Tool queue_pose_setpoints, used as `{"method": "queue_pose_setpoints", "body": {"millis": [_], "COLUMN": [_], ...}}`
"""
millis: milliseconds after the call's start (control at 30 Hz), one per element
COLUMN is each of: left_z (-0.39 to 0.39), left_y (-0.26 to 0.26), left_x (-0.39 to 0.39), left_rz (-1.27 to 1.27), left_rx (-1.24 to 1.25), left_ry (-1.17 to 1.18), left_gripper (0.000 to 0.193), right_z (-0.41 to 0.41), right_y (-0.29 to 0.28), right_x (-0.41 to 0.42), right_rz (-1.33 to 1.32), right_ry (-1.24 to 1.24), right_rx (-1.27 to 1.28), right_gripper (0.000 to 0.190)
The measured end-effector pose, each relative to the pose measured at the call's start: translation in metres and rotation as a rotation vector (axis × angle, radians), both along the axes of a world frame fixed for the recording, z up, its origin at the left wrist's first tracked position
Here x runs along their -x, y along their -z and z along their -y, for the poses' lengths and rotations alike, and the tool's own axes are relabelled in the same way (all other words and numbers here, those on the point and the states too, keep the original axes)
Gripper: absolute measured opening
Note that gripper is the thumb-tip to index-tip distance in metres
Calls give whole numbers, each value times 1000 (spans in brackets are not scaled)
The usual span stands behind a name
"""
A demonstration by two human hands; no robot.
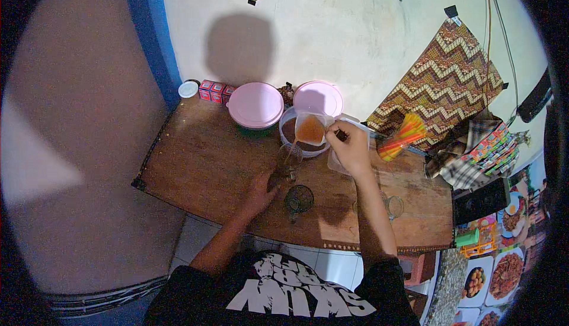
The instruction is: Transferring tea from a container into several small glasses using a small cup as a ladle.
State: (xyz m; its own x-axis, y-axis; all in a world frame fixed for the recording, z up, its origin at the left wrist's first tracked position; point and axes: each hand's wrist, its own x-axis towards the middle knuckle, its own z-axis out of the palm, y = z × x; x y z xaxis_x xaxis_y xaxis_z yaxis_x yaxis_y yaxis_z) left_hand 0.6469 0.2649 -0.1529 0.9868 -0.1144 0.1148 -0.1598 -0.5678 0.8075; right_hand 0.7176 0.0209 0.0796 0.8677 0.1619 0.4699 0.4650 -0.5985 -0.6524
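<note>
My right hand [349, 143] grips the handle of a translucent plastic pitcher [310, 129], which is tilted with orange-brown liquid inside. A thin stream runs from its lip toward a clear glass mug [291, 153] below. Beneath the pitcher stands a round plastic tub [289, 132] containing dark liquid. My left hand [263, 191] is beside the mug, near its handle; shadow hides whether the fingers hold it. Closer to me, another glass mug [298, 199] stands on the wooden table [200, 161].
A pink-lidded tub [255, 105], a pink lid [318, 99], small red boxes [212, 91] and a white-lidded jar [188, 89] line the wall. Rightward are bundled straws [402, 137], a glass mug [394, 207], a plaid cloth [462, 166] and hanging sachets [493, 152].
</note>
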Motion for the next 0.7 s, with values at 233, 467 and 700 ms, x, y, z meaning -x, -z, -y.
{"method": "queue_pose_setpoints", "body": {"millis": [233,467,700], "left_z": [-1,-3,6], "left_y": [16,9,-40], "left_x": [-4,-5,-8], "left_rz": [-1,-21,-29], "left_rx": [53,33,167], "left_ry": [-3,7,-33], "left_gripper": [68,69,76], "right_z": [-2,-3,4], "right_y": [-6,-7,-8], "right_x": [3,3,2], "right_rz": [-37,20,-30], "right_ry": [-4,-7,28], "right_rx": [-4,9,31], "right_gripper": [20,17,17]}}
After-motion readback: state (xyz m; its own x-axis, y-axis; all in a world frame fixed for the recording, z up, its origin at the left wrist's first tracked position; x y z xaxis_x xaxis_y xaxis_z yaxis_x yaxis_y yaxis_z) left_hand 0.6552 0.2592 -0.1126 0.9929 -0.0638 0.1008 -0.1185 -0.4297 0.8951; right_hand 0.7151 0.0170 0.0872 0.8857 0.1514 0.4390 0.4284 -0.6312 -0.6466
